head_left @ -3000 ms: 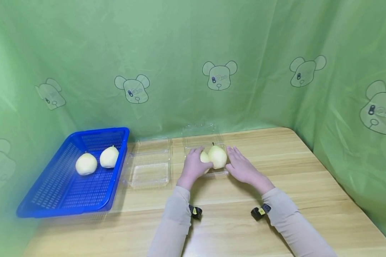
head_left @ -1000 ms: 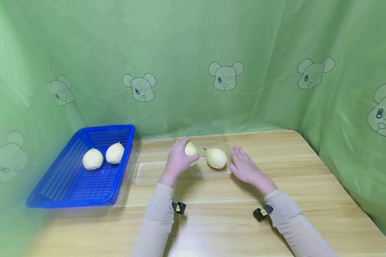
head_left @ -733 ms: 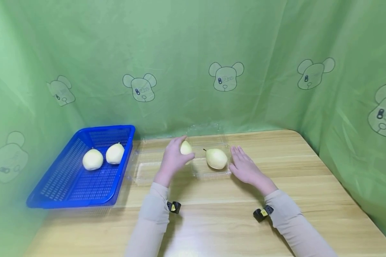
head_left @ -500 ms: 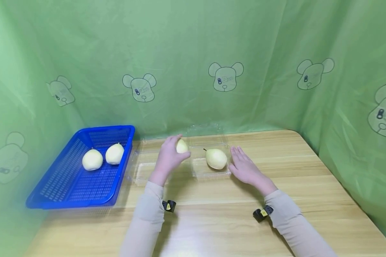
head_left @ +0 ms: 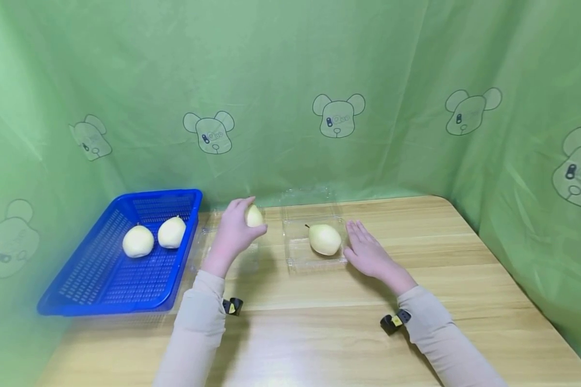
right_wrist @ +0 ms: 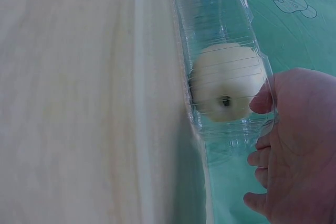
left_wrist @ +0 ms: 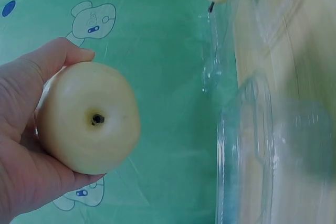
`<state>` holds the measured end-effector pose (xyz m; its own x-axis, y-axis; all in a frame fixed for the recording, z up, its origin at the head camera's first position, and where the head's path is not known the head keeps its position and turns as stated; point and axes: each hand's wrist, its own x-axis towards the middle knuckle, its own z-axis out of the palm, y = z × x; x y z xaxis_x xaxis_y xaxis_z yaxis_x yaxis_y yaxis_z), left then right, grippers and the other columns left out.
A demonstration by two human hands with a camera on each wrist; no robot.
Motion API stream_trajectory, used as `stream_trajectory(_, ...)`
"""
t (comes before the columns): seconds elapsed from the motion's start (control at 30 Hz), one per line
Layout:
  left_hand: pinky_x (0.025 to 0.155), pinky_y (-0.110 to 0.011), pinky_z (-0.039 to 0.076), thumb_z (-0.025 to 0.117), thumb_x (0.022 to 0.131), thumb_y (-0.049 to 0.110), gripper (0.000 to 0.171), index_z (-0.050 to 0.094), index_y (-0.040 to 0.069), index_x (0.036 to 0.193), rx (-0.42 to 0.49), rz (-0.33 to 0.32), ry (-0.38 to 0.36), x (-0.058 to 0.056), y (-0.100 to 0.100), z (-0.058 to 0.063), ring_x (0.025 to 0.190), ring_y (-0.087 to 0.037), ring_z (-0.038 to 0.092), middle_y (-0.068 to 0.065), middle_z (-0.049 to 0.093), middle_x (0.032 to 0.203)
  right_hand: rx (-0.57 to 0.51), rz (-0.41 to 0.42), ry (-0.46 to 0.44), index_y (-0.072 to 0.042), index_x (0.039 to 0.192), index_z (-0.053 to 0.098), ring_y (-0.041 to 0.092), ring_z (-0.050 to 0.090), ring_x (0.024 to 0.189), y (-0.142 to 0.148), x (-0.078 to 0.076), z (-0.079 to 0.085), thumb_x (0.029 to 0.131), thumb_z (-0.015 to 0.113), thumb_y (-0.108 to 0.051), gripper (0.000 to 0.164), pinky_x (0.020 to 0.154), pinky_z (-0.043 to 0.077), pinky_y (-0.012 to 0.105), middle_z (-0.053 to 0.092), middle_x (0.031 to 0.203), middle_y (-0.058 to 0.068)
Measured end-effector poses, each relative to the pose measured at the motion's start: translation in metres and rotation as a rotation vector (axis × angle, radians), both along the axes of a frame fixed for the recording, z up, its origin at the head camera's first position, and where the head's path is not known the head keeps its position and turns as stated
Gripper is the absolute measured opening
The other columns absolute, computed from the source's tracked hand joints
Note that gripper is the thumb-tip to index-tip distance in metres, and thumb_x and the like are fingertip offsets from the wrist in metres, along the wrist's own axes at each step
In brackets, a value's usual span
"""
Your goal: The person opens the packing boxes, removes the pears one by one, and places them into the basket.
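Observation:
My left hand [head_left: 233, 230] grips a pale yellow pear [head_left: 254, 216] above the left clear plastic box [head_left: 246, 262], which the hand partly hides. In the left wrist view, thumb and fingers wrap round this pear [left_wrist: 100, 140], its stem end facing the camera. A second pear [head_left: 325, 239] lies on its side in the right clear plastic box [head_left: 293, 259], stem pointing left. My right hand [head_left: 372, 259] rests against that box's right side with its fingers extended. In the right wrist view, the thumb of the right hand [right_wrist: 304, 135] overlaps the box's edge.
A blue basket [head_left: 167, 279] at the left holds two pears, one a left pear [head_left: 138, 241] and one a right pear [head_left: 171, 232]. The right box's lid [head_left: 310, 198] stands raised at the back. Green curtain [head_left: 271, 64] surrounds the wooden table [head_left: 319, 333].
My left hand has lifted one pear out of the right box and carried it left over the other box. The remaining pear has tipped onto its side. My right hand stays beside the box.

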<state>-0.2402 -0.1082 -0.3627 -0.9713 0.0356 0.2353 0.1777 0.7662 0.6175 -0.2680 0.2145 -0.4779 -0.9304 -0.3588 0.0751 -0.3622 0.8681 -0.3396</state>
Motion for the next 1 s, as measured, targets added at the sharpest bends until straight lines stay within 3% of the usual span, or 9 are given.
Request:
stream_trajectory(0.63, 0.099, -0.057, 0.048, 0.075, 0.076, 0.027, 0.076, 0.046, 0.008, 0.143, -0.152, 0.038, 0.026, 0.005, -0.044, 0.01, 0.128, -0.042, 0.048, -0.02, 0.047, 0.144, -0.017, 0.004, 0.011, 0.009, 0.151, 0.013, 0.044, 0.008, 0.149, 0.001, 0.003, 0.004, 0.101, 0.037, -0.029, 0.067, 0.123, 0.014, 0.054, 0.012, 0.161, 0.026)
stream_trajectory(1.0, 0.111, -0.06, 0.036, 0.073, 0.076, 0.025, 0.077, 0.044, 0.003, 0.144, -0.161, 0.046, 0.037, 0.007, -0.067, 0.021, 0.131, -0.045, 0.043, -0.024, 0.045, 0.144, -0.006, -0.003, -0.015, 0.008, 0.152, 0.009, 0.043, 0.005, 0.15, 0.0, 0.003, 0.004, 0.102, 0.036, -0.028, 0.067, 0.123, 0.011, 0.054, 0.009, 0.161, 0.025)
